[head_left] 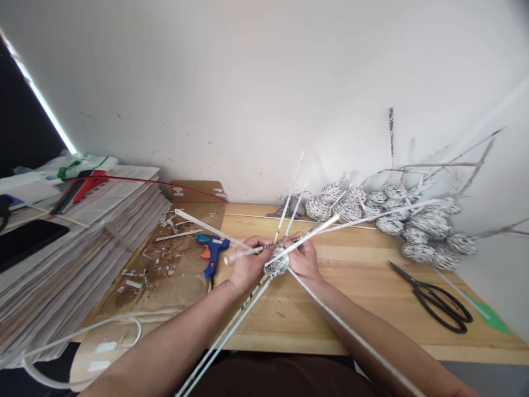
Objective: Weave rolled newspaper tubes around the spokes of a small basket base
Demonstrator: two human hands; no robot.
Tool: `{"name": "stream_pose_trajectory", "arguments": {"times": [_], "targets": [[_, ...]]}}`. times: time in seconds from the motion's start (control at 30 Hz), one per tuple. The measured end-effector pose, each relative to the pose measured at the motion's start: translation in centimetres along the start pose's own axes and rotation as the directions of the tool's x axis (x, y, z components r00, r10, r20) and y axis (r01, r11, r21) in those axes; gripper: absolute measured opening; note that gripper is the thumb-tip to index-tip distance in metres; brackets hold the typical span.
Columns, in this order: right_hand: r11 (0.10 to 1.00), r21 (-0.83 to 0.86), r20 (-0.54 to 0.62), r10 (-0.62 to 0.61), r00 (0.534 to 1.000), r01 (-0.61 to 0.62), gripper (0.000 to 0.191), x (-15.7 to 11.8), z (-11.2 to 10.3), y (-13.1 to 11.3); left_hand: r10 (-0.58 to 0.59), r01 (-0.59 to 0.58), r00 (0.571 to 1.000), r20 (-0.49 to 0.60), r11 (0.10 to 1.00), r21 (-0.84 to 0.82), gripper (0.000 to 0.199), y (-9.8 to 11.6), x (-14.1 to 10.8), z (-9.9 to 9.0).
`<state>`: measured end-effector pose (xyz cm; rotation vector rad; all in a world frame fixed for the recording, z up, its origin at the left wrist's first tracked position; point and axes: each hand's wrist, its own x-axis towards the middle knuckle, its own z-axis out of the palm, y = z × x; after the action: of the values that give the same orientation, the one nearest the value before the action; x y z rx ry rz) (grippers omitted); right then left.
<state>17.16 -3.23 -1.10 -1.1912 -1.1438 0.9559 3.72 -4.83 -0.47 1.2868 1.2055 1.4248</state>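
A small round woven paper piece (276,261) is held between both hands above the wooden table, with long rolled paper strips (351,331) sticking out of it in many directions. My left hand (248,262) grips its left side, fingers closed around the piece and a strip. On the right side, my right hand (303,258) pinches the piece and the strips at its edge. Some fingertips are hidden behind the strips.
Several woven paper balls (430,223) line the wall at the right. Black scissors (438,303) lie on the wooden table (355,270). A blue glue gun (214,255) rests left of the hands, beside paper scraps and a newspaper stack (82,248) bearing a phone (31,242).
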Motion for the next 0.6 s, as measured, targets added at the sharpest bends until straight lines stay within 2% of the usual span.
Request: {"name": "stream_pose_trajectory", "arguments": {"times": [0.2, 0.3, 0.4, 0.5, 0.6], "targets": [[0.993, -0.114, 0.108, 0.008, 0.994, 0.004, 0.033, -0.1, -0.2, -0.1, -0.019, 0.021, 0.999, -0.026, 0.996, 0.085, 0.014, 0.6, 0.6, -0.6], [0.968, -0.239, 0.145, -0.041, 0.989, 0.076, 0.026, -0.5, -0.6, -0.8, -0.003, 0.008, 0.998, -0.055, 0.995, 0.099, 0.012, 0.3, 0.9, -0.9], [0.934, -0.313, 0.176, -0.123, 0.977, 0.174, 0.018, -0.8, -1.0, -1.7, 0.004, -0.001, 0.999, -0.037, 0.997, 0.076, 0.009, 0.0, 0.9, -1.0], [0.947, -0.253, 0.186, -0.154, 0.97, 0.198, 0.015, -1.0, -0.9, -2.0, 0.015, -0.012, 0.999, -0.033, 0.996, 0.088, 0.01, 0.1, 1.0, -1.0], [0.984, -0.077, 0.189, -0.144, 0.971, 0.161, 0.016, -1.1, -0.5, -1.7, 0.02, -0.016, 0.999, -0.05, 0.996, 0.083, 0.015, 0.0, 1.4, -1.2]]}}
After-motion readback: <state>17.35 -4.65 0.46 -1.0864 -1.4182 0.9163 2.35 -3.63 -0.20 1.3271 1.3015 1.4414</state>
